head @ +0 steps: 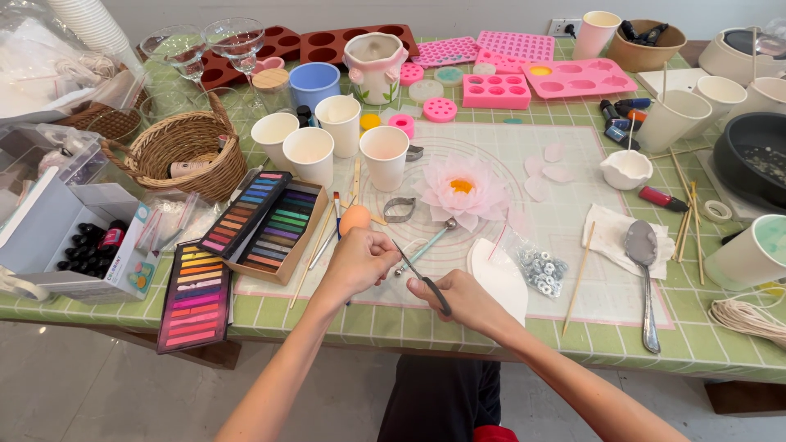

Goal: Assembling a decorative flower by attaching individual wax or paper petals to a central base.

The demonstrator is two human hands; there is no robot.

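Scissors, thin and dark-handled, were held in the right hand, fingers closed around the handles and the blades pointing up-left toward the left hand. That left hand was pinched shut on something too small to make out, just above the near edge of the pale cutting mat. Just beyond the hands lay a metal ball-tipped tool, a peach egg-shaped sponge and a pink wax lotus flower with a yellow centre. Left of the hands sat open trays of pastel chalks; to the right, a small bag of metal wick tabs and a wax-coated spoon on a paper towel. White paper cups stood behind on the green checked tablecloth.
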